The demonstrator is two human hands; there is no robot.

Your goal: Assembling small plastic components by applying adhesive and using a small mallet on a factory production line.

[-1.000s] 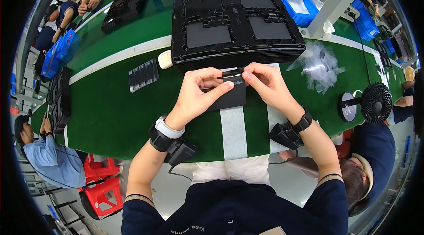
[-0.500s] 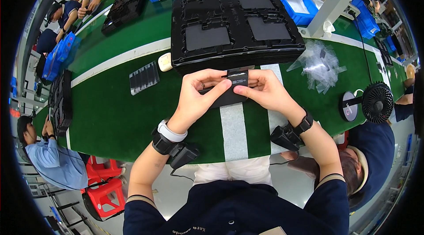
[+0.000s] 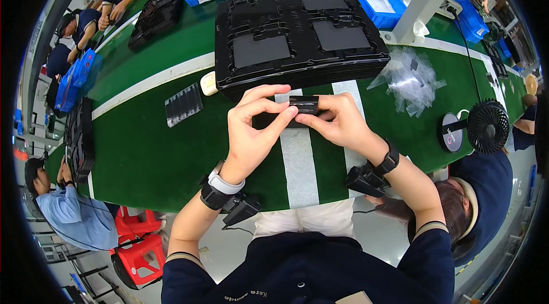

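Observation:
Between my hands, above the green mat, is a thin black rectangular part [image 3: 303, 104] with faint pale print, tilted so that little of its face shows. My left hand [image 3: 250, 129] pinches its left edge between thumb and index finger, with the other fingers spread upward. My right hand [image 3: 345, 122] grips the right end, its thumb on the near side and fingers behind. Just beyond my hands stands a stack of black moulded trays [image 3: 297, 69] with dark flat pieces in the top recesses.
Left of the stack lie a sheet of dark film strips [image 3: 184, 106] and a small cream-coloured object [image 3: 209, 83]. To the right are a heap of clear film pieces [image 3: 409, 82] and a black fan [image 3: 487, 126]. Blue bins [image 3: 374, 2] line the back beside a post [image 3: 437, 1]. Co-workers sit around.
The black part has tipped, so its face shows much less. My left fingers have lifted and spread, leaving a thumb-and-index pinch. The view has shifted slightly.

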